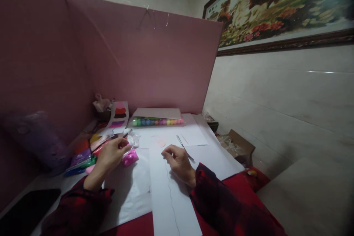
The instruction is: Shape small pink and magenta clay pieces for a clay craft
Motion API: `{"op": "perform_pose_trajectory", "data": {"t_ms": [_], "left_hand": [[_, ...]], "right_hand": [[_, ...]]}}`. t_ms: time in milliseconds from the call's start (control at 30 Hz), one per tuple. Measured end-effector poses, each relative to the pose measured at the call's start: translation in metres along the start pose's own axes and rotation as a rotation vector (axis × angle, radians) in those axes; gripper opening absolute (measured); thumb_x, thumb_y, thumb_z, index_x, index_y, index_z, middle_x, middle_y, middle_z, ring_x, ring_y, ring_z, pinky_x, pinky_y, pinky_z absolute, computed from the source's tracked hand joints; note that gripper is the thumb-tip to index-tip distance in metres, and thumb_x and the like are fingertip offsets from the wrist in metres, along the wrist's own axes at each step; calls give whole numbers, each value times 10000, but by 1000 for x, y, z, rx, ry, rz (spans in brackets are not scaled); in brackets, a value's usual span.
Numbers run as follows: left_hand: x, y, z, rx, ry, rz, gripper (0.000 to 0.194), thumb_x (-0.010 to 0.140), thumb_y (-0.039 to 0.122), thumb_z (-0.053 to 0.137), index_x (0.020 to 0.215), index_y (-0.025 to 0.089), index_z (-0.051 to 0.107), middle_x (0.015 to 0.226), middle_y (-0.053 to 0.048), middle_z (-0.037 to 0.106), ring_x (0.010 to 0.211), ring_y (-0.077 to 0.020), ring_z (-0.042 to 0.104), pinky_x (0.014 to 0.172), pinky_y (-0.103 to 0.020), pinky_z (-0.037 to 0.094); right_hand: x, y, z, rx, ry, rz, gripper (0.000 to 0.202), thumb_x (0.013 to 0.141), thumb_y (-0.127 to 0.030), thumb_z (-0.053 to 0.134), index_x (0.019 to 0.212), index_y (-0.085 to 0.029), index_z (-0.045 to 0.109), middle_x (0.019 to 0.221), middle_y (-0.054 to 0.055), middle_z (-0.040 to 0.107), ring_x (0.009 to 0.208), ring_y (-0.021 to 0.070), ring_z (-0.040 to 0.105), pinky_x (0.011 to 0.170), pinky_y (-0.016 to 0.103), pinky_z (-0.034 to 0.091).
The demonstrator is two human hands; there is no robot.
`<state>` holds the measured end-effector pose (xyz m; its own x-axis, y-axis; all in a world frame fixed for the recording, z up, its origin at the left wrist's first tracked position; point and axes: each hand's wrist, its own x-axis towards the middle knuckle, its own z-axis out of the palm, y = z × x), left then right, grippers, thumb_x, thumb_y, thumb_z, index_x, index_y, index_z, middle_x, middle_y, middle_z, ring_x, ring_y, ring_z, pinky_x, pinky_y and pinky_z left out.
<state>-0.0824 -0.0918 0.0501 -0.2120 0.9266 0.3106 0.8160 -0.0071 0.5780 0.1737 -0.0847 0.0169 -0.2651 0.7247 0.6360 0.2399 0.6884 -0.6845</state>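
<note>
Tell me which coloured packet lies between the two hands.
The bright pink one, lying to the right of the left hand and left of the right hand. The orange, purple and green ones lie left of both.

Worn on the head, the camera looks forward and down.

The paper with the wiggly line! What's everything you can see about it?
The paper is white, long and narrow, and looks thin and smooth. It lies flat, with its near end over red cloth and running out of the picture. One thin, dark, wiggly line runs lengthwise along it; I can't tell whether it's drawn or a thread. The right hand is over its far part, but whether it presses on the paper isn't clear.
</note>
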Motion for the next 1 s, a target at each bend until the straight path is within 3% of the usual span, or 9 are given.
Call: {"op": "perform_pose_trajectory", "data": {"t_ms": [100, 267, 567, 1000], "left_hand": [[-1, -1, 3, 220, -61, 36, 194, 751, 226, 554, 857, 181, 710, 878, -77, 721, 829, -240, 646, 691, -299, 444], [-3, 0, 8, 295, -113, 56, 370, 651, 21, 533, 900, 198, 742, 1022, -94, 716, 996, -275, 602, 816, -328, 423], [1, -4, 1, 311, -187, 91, 200, 684, 215, 654, 866, 197, 736, 973, -102, 717, 933, -286, 622, 732, -321, 428], [-9, 13, 0, 291, -285, 163, 108, 673, 175, 607, 618, 231, 682, 755, -66, 685, 827, -277, 600, 671, -319, 379]], "right_hand": [[0, 1, 0, -16, -1, -9, 177, 854, -207, 559, 686, -173, 604, 618, 1, 604, 513, 101, 487, 531, 232, 383], [1, 2, -1, -27, -9, -7, 171, 849, -205, 567, 685, -170, 603, 623, 4, 611, 528, 106, 504, 543, 235, 388], [0, 1, -1, -31, -16, -20, 175, 859, -224, 563, 698, -175, 611, 631, 4, 618, 537, 109, 509, 573, 239, 412], [0, 3, 0, -15, -41, -53, 163, 851, -230, 570, 710, -177, 631, 640, 15, 634, 575, 123, 548, 566, 243, 421]]}}
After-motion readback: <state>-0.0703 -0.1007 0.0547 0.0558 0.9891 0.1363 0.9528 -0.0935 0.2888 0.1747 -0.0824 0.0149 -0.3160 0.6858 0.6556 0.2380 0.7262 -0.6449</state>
